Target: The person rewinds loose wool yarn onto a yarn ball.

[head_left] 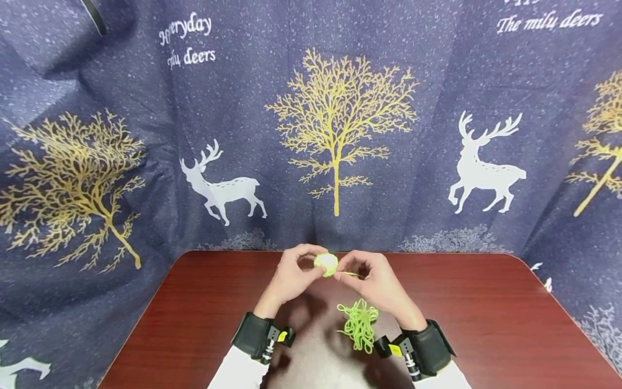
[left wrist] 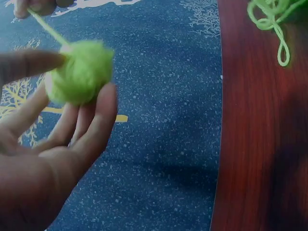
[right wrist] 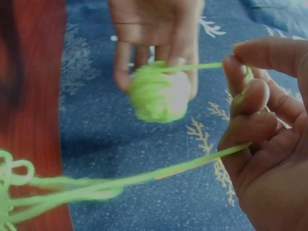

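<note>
The left hand is grasping a small, round, lime-green ball of wound yarn, its thumb and fingertips closing around the sides. The right hand is pinching a thin lime-green yarn strand between thumb and fingertip, its other fingers curling over the yarn. The strand is stretching taut from the ball to that pinch, and a trailing length of the same yarn is leaving the lower side of the right palm. The ball is hanging in the left hand's grip, between the two hands and above the tabletop.

Nearer the person, a loose, tangled heap of lime-green yarn is lying on the reddish-brown wooden surface, close to the right wrist. Both wrists are wearing black cuffs with small cameras attached, and white sleeves are showing behind them.

Beyond the far edge, a dark blue speckled fabric backdrop is hanging, displaying golden trees, white deer and white lettering.
</note>
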`<state>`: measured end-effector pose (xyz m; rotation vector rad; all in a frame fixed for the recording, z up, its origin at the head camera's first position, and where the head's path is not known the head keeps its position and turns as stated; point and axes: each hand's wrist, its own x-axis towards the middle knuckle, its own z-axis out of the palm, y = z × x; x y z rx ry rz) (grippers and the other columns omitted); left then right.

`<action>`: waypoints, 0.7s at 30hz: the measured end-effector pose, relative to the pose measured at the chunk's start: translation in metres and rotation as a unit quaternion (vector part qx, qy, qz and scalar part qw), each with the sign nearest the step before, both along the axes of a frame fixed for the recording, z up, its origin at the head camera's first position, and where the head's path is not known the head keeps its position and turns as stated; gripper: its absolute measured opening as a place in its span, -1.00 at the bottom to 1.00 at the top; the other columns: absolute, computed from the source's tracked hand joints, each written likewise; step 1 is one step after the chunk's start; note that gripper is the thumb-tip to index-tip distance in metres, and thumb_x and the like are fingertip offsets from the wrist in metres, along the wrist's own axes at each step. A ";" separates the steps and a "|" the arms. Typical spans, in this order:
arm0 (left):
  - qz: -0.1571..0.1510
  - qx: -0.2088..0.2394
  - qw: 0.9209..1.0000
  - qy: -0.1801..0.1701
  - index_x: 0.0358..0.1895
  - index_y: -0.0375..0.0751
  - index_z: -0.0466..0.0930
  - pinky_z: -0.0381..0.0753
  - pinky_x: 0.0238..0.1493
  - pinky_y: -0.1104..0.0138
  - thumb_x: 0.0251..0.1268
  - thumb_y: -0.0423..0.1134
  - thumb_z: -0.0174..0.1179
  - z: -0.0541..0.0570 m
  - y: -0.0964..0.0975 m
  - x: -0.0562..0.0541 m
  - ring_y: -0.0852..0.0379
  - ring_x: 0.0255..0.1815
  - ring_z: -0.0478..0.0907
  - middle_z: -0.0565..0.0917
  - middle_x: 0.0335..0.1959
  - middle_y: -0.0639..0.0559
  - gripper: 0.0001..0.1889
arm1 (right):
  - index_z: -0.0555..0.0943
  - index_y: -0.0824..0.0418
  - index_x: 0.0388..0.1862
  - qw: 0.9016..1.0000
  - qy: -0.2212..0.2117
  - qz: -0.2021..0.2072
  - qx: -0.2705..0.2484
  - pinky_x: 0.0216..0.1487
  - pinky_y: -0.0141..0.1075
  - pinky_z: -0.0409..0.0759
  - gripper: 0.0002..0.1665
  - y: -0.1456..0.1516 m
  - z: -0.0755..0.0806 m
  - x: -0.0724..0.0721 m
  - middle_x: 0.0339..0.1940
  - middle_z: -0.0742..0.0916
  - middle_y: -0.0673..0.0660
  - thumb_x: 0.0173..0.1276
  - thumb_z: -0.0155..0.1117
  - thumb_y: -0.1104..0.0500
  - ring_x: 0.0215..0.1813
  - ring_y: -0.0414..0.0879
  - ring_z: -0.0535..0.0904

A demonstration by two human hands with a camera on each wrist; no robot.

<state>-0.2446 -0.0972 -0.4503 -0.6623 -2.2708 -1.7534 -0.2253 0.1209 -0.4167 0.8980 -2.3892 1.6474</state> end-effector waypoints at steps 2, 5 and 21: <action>-0.043 -0.035 0.998 0.001 -0.01 -0.27 0.72 0.68 0.00 0.05 0.10 -0.52 0.41 0.000 -0.001 0.001 -0.07 -0.12 0.68 0.74 -0.14 -0.09 -0.65 | 0.71 0.18 -0.29 1.000 -0.007 0.002 -0.019 -0.59 -0.38 0.40 -0.92 0.004 0.002 -0.001 -0.52 0.69 0.04 0.27 0.47 0.26 -0.56 -0.24 0.43; -0.102 -0.080 0.991 0.003 0.00 -0.24 0.71 0.68 0.01 0.21 0.12 -0.49 0.41 0.001 -0.003 0.003 -0.01 -0.08 0.66 0.74 -0.11 -0.03 -0.66 | 0.71 0.19 -0.27 0.999 -0.019 0.002 -0.050 -0.63 -0.39 0.36 -0.93 0.010 0.002 -0.004 -0.54 0.69 0.15 0.29 0.46 0.29 -0.60 -0.24 0.39; -0.285 0.191 0.939 -0.034 0.07 -0.63 0.52 0.69 -0.01 0.29 0.20 -0.59 0.25 0.005 -0.003 0.009 0.08 -0.01 0.66 0.72 -0.04 -0.12 -0.65 | 0.67 0.43 -0.18 0.974 -0.166 -0.015 -0.155 -0.52 -0.44 0.40 -0.82 0.002 -0.027 -0.021 -0.43 0.74 -0.01 0.34 0.40 0.30 -0.53 -0.23 0.43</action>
